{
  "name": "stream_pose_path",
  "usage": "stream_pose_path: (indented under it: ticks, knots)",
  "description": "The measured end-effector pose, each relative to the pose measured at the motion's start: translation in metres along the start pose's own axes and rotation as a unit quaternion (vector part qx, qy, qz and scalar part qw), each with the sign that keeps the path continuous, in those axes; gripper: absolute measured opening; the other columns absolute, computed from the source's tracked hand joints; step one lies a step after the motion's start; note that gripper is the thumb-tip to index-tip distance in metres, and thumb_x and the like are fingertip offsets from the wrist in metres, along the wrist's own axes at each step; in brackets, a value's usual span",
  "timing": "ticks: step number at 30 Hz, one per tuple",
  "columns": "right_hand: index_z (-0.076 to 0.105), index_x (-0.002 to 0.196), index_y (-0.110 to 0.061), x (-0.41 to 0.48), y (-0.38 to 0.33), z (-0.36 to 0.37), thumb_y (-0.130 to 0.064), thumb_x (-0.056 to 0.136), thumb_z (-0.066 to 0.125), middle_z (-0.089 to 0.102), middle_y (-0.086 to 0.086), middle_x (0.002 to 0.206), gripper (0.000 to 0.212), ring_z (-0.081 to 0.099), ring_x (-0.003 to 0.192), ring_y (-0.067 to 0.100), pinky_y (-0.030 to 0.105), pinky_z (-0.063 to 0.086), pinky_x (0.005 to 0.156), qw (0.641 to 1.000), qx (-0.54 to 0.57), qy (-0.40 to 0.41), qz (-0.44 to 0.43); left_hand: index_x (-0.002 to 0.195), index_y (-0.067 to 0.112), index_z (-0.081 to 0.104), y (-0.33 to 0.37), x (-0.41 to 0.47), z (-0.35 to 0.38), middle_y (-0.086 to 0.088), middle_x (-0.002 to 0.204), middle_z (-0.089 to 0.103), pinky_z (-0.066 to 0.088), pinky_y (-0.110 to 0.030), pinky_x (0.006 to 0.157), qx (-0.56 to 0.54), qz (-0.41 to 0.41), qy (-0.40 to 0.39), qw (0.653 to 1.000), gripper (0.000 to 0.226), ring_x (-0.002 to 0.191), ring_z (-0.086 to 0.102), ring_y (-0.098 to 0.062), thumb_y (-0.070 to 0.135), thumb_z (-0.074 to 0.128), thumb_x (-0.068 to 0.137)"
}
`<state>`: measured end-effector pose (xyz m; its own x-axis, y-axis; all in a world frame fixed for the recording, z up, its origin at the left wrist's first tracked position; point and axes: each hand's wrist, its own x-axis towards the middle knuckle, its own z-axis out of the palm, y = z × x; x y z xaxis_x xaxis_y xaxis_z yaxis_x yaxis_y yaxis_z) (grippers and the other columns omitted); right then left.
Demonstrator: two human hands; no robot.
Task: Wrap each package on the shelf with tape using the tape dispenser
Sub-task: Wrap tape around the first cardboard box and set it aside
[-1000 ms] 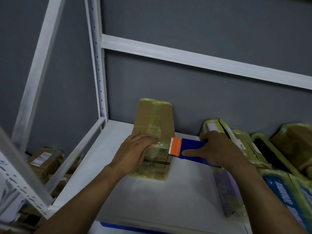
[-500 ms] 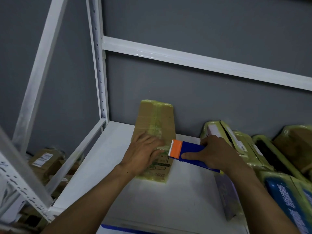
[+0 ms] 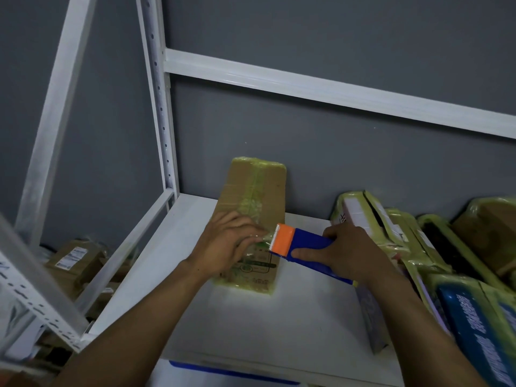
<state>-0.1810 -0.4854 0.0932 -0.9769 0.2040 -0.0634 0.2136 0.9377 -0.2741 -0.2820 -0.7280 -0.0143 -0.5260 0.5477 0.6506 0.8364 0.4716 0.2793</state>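
Two hands meet at a tall box (image 3: 254, 191) standing upright at the back of the shelf (image 3: 251, 331), against the grey wall. The left hand (image 3: 229, 244) lies palm down on its front face, fingers nearly straight, pressing a strip of clear tape (image 3: 265, 236) onto the cardboard. The right hand (image 3: 354, 255) has its fingers wrapped round the blue dispenser (image 3: 307, 244), thumb along the near side. The orange toothed end touches the box just beside the left fingertips. The roll is hidden under the right palm (I can't make it out at all). The print low on the box is half covered and too blurred to read. At the right, wrapped packages (image 3: 391, 224) lean in a row, cut off by the edge.
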Motion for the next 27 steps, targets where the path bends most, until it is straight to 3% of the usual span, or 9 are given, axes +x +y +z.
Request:
stream_pose_path:
  ticks: [5,10,15,17,19,23,27]
  knots:
    - [0.065,0.089,-0.021,-0.004,0.000,-0.002,-0.085,0.063,0.066,0.060,-0.009,0.079,0.069,0.060,0.074,0.008,0.022,0.045,0.066,1.000,0.020,0.014,-0.007,0.119,0.031,0.072,-0.017,0.005,-0.015,0.019,0.112,0.066,0.043,-0.032,0.095,-0.025,-0.006,-0.047,0.999,0.024,0.107,0.056,-0.008,0.040,0.059,0.101]
    - [0.067,0.093,-0.019,-0.004,0.001,-0.004,-0.084,0.063,0.069,0.060,-0.007,0.081,0.072,0.060,0.077,0.009,0.023,0.044,0.066,1.000,0.023,0.010,0.007,0.121,0.035,0.068,-0.013,0.007,-0.021,0.022,0.125,0.063,0.031,-0.030,0.111,-0.013,0.003,-0.073,0.997,0.021,0.121,0.053,-0.004,0.038,0.058,0.103]
    - [0.067,0.086,-0.019,-0.001,0.005,0.003,-0.093,0.046,0.055,0.063,-0.005,0.076,0.085,0.063,0.073,0.009,0.024,0.049,0.066,0.999,0.033,-0.003,0.005,0.135,0.048,0.049,-0.004,-0.005,-0.005,0.024,0.146,0.047,0.025,-0.036,0.118,0.000,-0.063,-0.139,0.988,0.033,0.144,0.025,-0.013,0.034,0.051,0.105]
    - [0.066,0.083,-0.020,0.002,0.006,0.004,-0.094,0.046,0.056,0.064,-0.004,0.074,0.084,0.063,0.072,0.010,0.023,0.048,0.064,0.999,0.035,-0.008,0.008,0.134,0.046,0.046,0.005,-0.007,-0.002,0.021,0.143,0.048,0.027,-0.037,0.115,-0.002,-0.085,-0.124,0.989,0.044,0.140,0.028,-0.015,0.022,0.060,0.100]
    - [0.066,0.083,-0.019,0.002,0.006,0.006,-0.093,0.046,0.057,0.064,-0.003,0.075,0.083,0.063,0.073,0.010,0.022,0.045,0.063,0.999,0.045,-0.016,0.011,0.134,0.039,0.050,0.008,-0.010,-0.002,0.018,0.133,0.056,0.028,-0.035,0.112,0.021,-0.027,-0.081,0.996,0.044,0.128,0.046,-0.011,0.018,0.061,0.098]
    - [0.064,0.082,-0.018,0.002,0.005,0.009,-0.090,0.049,0.061,0.061,-0.003,0.073,0.080,0.062,0.072,0.010,0.021,0.040,0.059,0.998,0.059,-0.016,0.005,0.124,0.033,0.064,0.008,-0.012,0.001,0.019,0.120,0.063,0.026,-0.030,0.105,-0.004,-0.024,-0.027,0.999,0.027,0.115,0.054,-0.005,0.041,0.062,0.098]
    - [0.062,0.076,-0.019,-0.001,-0.001,0.013,-0.087,0.056,0.067,0.058,-0.005,0.070,0.070,0.058,0.067,0.007,0.020,0.037,0.057,0.998,0.068,0.001,-0.002,0.115,0.032,0.069,-0.002,-0.009,0.001,0.019,0.116,0.065,0.024,-0.028,0.104,-0.003,-0.026,-0.013,1.000,0.025,0.113,0.056,-0.006,0.046,0.055,0.099]
